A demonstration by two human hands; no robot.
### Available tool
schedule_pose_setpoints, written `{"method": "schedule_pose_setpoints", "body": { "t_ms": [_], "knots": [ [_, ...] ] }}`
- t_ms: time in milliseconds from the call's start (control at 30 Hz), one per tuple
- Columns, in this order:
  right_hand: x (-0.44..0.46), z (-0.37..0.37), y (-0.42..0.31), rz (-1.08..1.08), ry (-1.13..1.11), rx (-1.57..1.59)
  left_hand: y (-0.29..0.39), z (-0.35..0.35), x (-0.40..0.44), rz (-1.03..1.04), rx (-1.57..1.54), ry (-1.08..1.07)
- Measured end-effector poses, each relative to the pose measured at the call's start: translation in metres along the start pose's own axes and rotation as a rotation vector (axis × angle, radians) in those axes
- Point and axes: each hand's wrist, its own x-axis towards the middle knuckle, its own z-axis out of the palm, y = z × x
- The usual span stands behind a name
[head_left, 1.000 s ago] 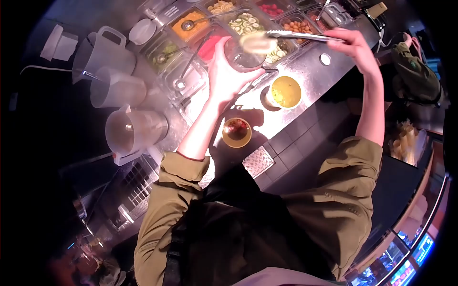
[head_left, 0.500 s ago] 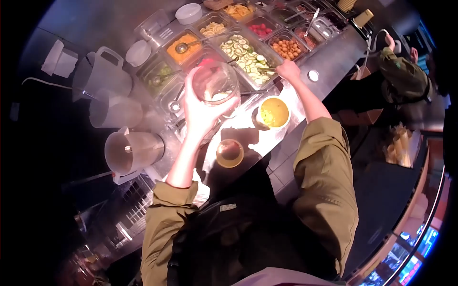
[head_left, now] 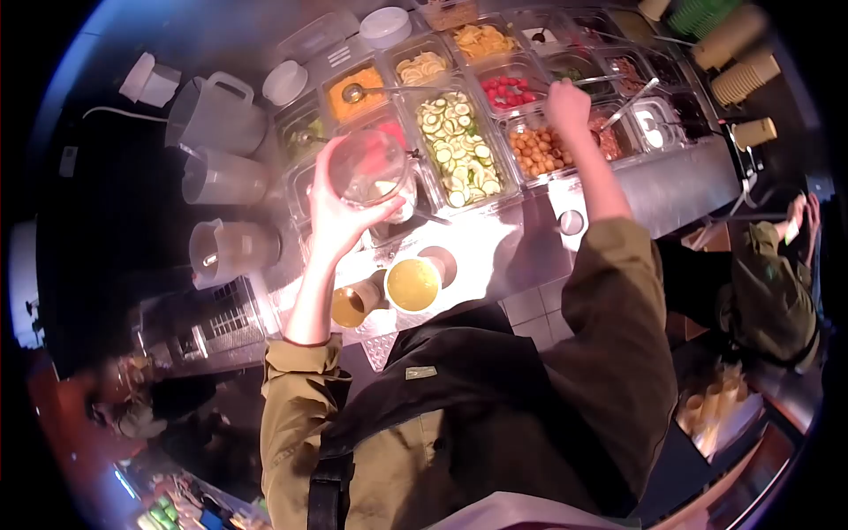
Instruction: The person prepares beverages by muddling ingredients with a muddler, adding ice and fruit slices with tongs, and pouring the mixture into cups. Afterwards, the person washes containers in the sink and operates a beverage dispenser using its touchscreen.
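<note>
My left hand is wrapped round a clear round bowl, tilted above the front containers, with some pale pieces at its bottom. My right hand reaches over the chickpeas, fingers closed at the end of a metal utensil handle by a container of greens. Its grip is partly hidden. Sliced cucumbers fill the long container between my hands. A paper cup of yellow soup stands near the counter's front edge, beside a brown cup.
Radishes, orange shreds and chips sit in other containers. Plastic pitchers line the left side. Stacked cups stand at the far right. A co-worker's sleeve shows at the right.
My right hand has moved from the cucumbers to the far side of the chickpeas. My left hand still holds the bowl. The camera view has turned.
</note>
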Motion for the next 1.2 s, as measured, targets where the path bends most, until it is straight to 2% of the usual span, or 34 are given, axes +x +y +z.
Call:
{"method": "schedule_pose_setpoints", "body": {
  "t_ms": [133,233,300,367,433,567,633,667,767,833,900,1000,1100,1133,1200],
  "knots": [
    [0.054,0.026,0.009,-0.251,-0.244,-0.12,0.016,0.028,0.003,0.034,0.095,-0.026],
    [0.059,0.022,0.019,-0.255,-0.182,-0.08,0.016,0.04,0.0,0.094,0.186,-0.035],
    [0.051,-0.02,0.03,-0.071,-0.126,0.003,0.018,0.048,0.002,0.037,0.167,-0.014],
    [0.024,-0.081,0.052,-0.108,0.037,0.413,0.018,0.053,0.008,0.003,0.225,0.017],
    [-0.008,-0.14,0.061,-0.124,-0.025,0.937,0.021,0.058,0.014,-0.027,0.279,0.039],
    [-0.052,-0.2,0.022,-0.396,-0.277,1.114,0.027,0.069,0.025,-0.068,0.311,0.049],
    [-0.062,-0.196,0.003,-0.549,-0.174,0.991,0.027,0.072,0.025,-0.072,0.315,0.062],
    [-0.062,-0.19,0.012,-0.36,-0.296,1.1,0.031,0.072,0.023,-0.089,0.282,0.098],
    [-0.065,-0.098,0.026,-0.178,-0.21,0.946,0.03,0.058,0.01,-0.061,0.175,0.168],
    [-0.084,-0.031,0.0,-0.508,-0.193,0.431,0.031,0.047,0.0,-0.048,0.201,0.193],
    [-0.1,0.001,-0.024,-0.492,-0.223,0.478,0.034,0.04,-0.008,-0.02,0.159,0.24],
    [-0.1,0.011,-0.037,-0.359,-0.165,0.389,0.033,0.03,-0.017,-0.02,0.122,0.264],
    [-0.089,0.01,-0.042,-0.393,-0.184,0.279,0.031,0.024,-0.021,-0.029,0.147,0.283],
    [-0.085,0.021,-0.043,-0.491,-0.134,0.279,0.029,0.024,-0.023,-0.037,0.142,0.293],
    [-0.078,0.028,-0.046,-0.534,-0.23,0.181,0.025,0.024,-0.027,-0.05,0.139,0.319]
  ]
}}
